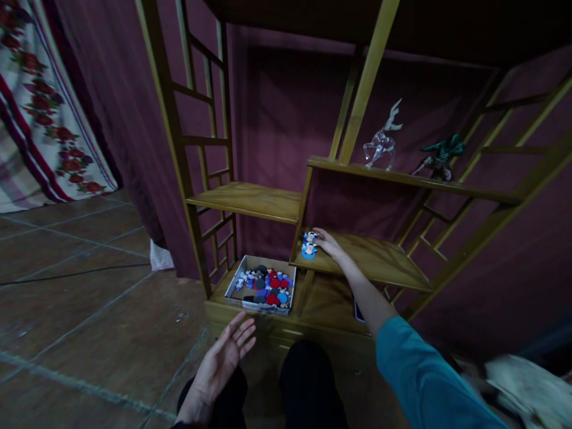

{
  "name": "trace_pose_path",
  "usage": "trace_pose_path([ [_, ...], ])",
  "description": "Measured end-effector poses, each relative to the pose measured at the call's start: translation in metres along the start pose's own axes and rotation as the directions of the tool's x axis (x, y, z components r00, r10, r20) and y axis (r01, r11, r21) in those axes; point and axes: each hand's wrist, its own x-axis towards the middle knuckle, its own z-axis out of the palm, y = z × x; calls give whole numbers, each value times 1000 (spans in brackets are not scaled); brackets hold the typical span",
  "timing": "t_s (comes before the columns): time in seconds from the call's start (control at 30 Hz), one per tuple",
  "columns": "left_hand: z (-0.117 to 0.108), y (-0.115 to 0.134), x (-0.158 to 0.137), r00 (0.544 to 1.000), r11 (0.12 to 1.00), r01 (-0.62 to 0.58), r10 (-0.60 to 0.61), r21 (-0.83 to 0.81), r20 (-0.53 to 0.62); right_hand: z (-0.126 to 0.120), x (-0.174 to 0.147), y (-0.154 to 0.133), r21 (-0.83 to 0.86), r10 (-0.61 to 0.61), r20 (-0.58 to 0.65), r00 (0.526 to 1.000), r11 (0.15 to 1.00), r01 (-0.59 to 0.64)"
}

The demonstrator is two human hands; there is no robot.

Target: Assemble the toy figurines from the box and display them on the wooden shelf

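Note:
Two small blue-and-white figurines stand on the middle right wooden shelf, one behind the other. The front figurine (308, 250) has a round blue base; the rear figurine (309, 237) is partly covered by fingers. My right hand (328, 244) reaches over the shelf with its thumb and fingers about the rear figurine. Lower left, a shallow cardboard box (229, 293) holds several similar figurines (272, 283) in red, blue, purple and black, jumbled together. My left hand (223, 357) hangs in front of the box, palm turned up, fingers apart, holding nothing.
A wooden shelf unit (250, 199) with lattice sides surrounds the work area. A clear deer ornament (382, 146) and a dark green figure (440, 156) occupy the upper right shelf. A phone-like object (358, 311) lies partly behind my right forearm. My knees (310, 381) are close to the unit.

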Motion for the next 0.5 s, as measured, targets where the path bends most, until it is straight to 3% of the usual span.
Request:
trace_pose_path([
  [0.27, 5, -6, -6, 1000, 1000, 1, -1, 10, -12, -1, -6, -7, 2, 37, -18, 999, 999, -37],
  [0.4, 0, -3, -5, 986, 999, -48, 52, 24, -159, 0, -6, -3, 1, 0, -20, 1000, 1000, 0],
  [0.5, -10, 2, 6, 931, 999, -47, 49, 14, -362, 0, -8, -1, -83, -31, -59, 998, 996, 26],
])
